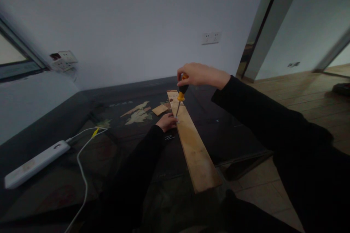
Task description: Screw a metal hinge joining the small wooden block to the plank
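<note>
A long wooden plank lies on a dark glass table, its near end over the table's edge. My right hand is closed round the orange and black handle of a screwdriver, held upright with its tip on the plank. My left hand rests at the plank's left edge, fingers pinched at the screwdriver tip on something too small to make out. A few dark screws lie on the table just below that hand.
A small wood offcut lies left of the plank. A white power strip with white cables sits at the table's left. Wall sockets are on the far wall. Wood floor lies to the right.
</note>
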Tool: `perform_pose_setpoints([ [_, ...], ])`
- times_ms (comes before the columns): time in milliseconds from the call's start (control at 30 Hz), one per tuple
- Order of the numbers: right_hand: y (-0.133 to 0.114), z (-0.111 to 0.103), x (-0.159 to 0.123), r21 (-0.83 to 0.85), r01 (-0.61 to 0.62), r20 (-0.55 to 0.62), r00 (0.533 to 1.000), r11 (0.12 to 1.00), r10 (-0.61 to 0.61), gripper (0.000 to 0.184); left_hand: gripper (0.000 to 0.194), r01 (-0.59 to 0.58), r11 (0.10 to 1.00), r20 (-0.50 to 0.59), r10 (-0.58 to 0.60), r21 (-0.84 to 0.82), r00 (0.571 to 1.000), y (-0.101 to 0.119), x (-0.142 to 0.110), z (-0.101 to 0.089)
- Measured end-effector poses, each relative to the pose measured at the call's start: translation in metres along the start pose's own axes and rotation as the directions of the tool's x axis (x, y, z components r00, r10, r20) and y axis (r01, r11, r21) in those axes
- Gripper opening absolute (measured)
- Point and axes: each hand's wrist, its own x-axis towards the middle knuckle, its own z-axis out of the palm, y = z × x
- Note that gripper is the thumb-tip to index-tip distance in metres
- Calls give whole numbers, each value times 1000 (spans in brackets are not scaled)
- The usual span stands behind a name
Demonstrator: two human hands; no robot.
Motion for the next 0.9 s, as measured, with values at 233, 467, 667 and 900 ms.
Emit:
perform_pose_setpoints([
  [233, -12, 12, -4, -119, -105, -113, 989, 987, 91, 41, 34, 16, 1000, 4, -16, -9, 1000, 0, 0, 1],
  [467, 0, 13, 1, -18, -90, -86, 992, 996, 88, 45, 34, 6, 1000, 2, -6, 0, 1000, 1, -2, 2],
  [667, 5, 5, -1, 26, 69, 22, 997, 997, -69, 33, 35, 4, 1000, 10, -4, 12, 1000, 0, 0, 1],
  [900, -12, 16, 1, -41, -137, -133, 982, 990, 131, 52, 42, 3, 1000, 16, -3, 9, 1000, -1, 4, -3],
])
